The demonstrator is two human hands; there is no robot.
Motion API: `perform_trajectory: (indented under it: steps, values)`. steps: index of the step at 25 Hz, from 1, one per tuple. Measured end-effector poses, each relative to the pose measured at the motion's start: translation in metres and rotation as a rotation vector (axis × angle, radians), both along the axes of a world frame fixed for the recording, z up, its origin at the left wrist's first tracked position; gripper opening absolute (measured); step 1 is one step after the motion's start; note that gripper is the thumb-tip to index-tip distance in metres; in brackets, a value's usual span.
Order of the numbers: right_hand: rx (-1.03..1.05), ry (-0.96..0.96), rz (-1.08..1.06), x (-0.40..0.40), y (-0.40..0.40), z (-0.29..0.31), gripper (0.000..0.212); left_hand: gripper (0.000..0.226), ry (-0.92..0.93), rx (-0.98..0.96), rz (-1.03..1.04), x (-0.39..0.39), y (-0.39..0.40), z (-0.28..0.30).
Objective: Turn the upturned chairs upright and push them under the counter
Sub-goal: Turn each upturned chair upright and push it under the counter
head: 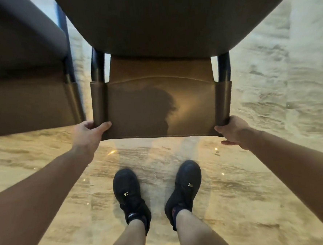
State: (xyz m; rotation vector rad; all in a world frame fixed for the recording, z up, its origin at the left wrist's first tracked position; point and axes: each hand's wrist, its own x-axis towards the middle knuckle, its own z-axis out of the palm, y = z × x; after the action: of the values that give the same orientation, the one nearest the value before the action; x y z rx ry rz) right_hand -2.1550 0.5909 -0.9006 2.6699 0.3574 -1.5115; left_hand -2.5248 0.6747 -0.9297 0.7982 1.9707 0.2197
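You grasp the brown leather chair backrest at centre frame by its two lower corners, left hand and right hand level and equally near, its long edge running left-right, the seat beyond toward the top.

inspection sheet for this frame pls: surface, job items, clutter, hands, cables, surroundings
Surface: glossy beige marble-look floor, with light glints.
Job's things: brown chair ahead, backrest toward the person, dark frame posts showing; second brown chair close beside it on the left.
Clutter: nothing seen.
Grippers: left hand grips the backrest's lower left corner; right hand grips the lower right corner.
Cables: nothing seen.
Surroundings: person's black shoes on the floor below the chair; counter not visible in this view.
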Motion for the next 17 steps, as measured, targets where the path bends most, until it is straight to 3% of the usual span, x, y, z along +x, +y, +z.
perform_trajectory:
  steps: [5, 8, 13, 17]
  values:
    - [-0.028, 0.061, 0.024, 0.021, 0.025, 0.136, 0.024, 0.023, 0.024, 0.017, -0.022, 0.007, 0.021, 0.13]
    - [-0.009, 0.092, 0.007, 0.027, 0.042, 0.203, 0.016, 0.047, 0.091, 0.046, -0.081, 0.014, 0.038, 0.194]
    - [0.071, 0.067, 0.033, 0.04, 0.069, 0.31, 0.019, 0.041, 0.063, 0.088, -0.029, 0.032, 0.065, 0.3]
    - [0.115, 0.04, 0.136, 0.055, 0.09, 0.379, 0.014, 0.038, -0.071, 0.066, 0.106, 0.05, 0.09, 0.368]
